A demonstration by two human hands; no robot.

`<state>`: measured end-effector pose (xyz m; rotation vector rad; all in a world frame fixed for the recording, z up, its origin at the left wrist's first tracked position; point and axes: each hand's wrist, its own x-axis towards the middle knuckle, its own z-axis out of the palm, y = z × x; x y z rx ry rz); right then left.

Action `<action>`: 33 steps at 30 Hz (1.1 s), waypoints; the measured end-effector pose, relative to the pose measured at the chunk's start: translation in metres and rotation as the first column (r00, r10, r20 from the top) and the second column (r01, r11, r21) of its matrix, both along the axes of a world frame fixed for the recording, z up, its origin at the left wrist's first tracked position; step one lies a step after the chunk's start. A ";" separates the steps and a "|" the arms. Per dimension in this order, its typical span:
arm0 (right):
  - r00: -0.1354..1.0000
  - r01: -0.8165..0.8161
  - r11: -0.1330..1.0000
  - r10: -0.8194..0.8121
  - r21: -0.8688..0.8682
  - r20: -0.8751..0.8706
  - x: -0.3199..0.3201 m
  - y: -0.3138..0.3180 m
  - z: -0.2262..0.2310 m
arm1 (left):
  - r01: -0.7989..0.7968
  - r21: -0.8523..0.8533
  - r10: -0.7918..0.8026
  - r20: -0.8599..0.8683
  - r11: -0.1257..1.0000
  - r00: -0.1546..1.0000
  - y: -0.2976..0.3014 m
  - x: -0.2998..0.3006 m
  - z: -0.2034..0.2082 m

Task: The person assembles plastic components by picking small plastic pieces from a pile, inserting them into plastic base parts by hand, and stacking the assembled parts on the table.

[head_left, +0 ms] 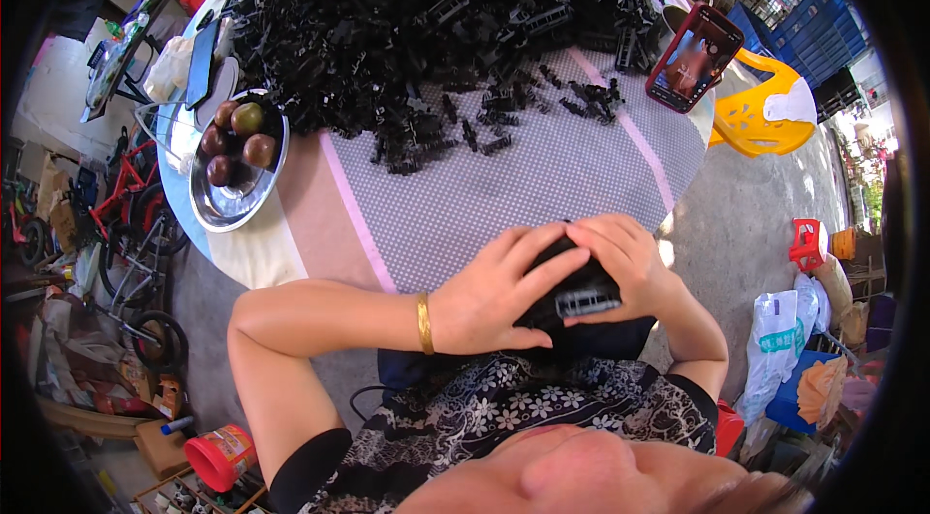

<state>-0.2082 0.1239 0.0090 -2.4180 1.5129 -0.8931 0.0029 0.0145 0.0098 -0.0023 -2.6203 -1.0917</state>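
Bicycles (pixel 136 257), a fruit dish (pixel 232 205) and a patterned tablecloth (pixel 504 199) suggest a cluttered home.

Black object (pixel 586 303) between the hands: mostly hidden by fingers, kind cannot be told; only a paler, window-like patch shows on its near side
Left grip (pixel 484 291), right grip (pixel 632 267): both palms out of sight
Heap of black parts (pixel 387 39): cut off by top edge; single pieces mostly too small and tangled to tell apart; far part of the surface (pixel 465 209) buried beneath
Red-cased phone (pixel 696 59): screen details too small to read
Metal bowl (pixel 232 213): bottom partly hidden under round fruits (pixel 258 151)
Yellow openwork piece (pixel 760 117): left part hidden behind the surface
Person's head (pixel 572 470): cut off by bottom edge
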 end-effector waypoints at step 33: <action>0.727 0.681 0.726 -0.686 -0.095 -0.024 -0.057 -0.240 -0.021 | -0.626 -0.368 0.580 -0.241 0.687 0.778 -0.111 -0.018 -0.001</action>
